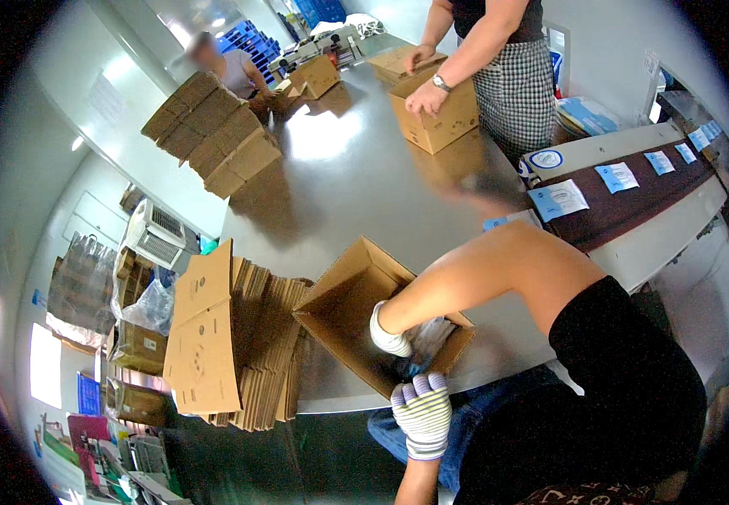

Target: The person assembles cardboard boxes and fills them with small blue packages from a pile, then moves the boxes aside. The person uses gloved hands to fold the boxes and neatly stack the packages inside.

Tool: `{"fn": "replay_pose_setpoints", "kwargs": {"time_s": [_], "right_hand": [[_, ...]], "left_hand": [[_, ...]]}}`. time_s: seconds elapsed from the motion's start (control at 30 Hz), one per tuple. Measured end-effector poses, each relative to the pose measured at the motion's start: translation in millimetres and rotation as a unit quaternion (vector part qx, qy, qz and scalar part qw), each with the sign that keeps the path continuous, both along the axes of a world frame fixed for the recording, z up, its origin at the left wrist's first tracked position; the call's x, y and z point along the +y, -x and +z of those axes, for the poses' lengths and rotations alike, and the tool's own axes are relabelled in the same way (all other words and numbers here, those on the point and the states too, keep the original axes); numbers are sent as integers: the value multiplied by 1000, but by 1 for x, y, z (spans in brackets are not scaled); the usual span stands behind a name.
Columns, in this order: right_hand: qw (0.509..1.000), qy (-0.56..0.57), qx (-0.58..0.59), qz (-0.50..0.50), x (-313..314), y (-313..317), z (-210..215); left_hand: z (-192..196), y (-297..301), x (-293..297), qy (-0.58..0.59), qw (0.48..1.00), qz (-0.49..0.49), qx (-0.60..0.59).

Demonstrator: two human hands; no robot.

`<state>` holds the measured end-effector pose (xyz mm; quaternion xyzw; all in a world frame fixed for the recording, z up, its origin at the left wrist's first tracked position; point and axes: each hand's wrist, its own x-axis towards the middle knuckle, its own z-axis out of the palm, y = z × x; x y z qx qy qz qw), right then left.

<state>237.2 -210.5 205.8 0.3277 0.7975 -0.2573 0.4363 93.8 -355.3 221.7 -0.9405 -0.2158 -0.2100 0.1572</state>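
Observation:
An open cardboard box (331, 307) sits tilted at the near edge of the metal table, in front of me. My left hand (422, 417), in a striped knit glove, grips the box's near rim with its fingers bent over the edge. Down inside the box is my right hand (391, 331), also gloved; its fingers are hidden, so what they hold does not show. Beside it in the box lie blue-and-white packets (433, 339), partly covered by my forearm.
Left of the box leans a stack of flattened cartons (204, 337). More folded cartons (213, 135) are piled farther back on the metal table (339, 202). At right, a dark conveyor belt (634, 198) carries several packets. Across the table, a person handles a carton (436, 114); another sits far left.

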Motion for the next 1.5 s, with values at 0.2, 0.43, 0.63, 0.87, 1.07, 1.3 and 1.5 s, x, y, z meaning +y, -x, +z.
{"fn": "replay_pose_setpoints", "kwargs": {"time_s": [0.2,0.43,0.63,0.87,1.07,1.3,1.5], "right_hand": [[999,9,13,-44,-29,-13,45],[986,-149,40,65,-28,0,6],[767,-474,413,-131,-161,-15,123],[634,-540,376,-405,-281,-125,64],[669,-465,178,-552,-300,-285,80],[783,-198,76,-585,-265,-375,85],[829,-135,129,-527,-253,-364,32]], "left_hand": [[14,-4,-15,-10,1000,-22,-20],[25,-5,-17,-2,1000,-11,6],[-1,13,0,-38,991,16,-130],[34,12,-10,-14,997,39,-61],[41,5,-19,-6,997,44,-70],[42,5,-20,-3,996,46,-77],[43,4,-21,8,996,59,-68]]}}
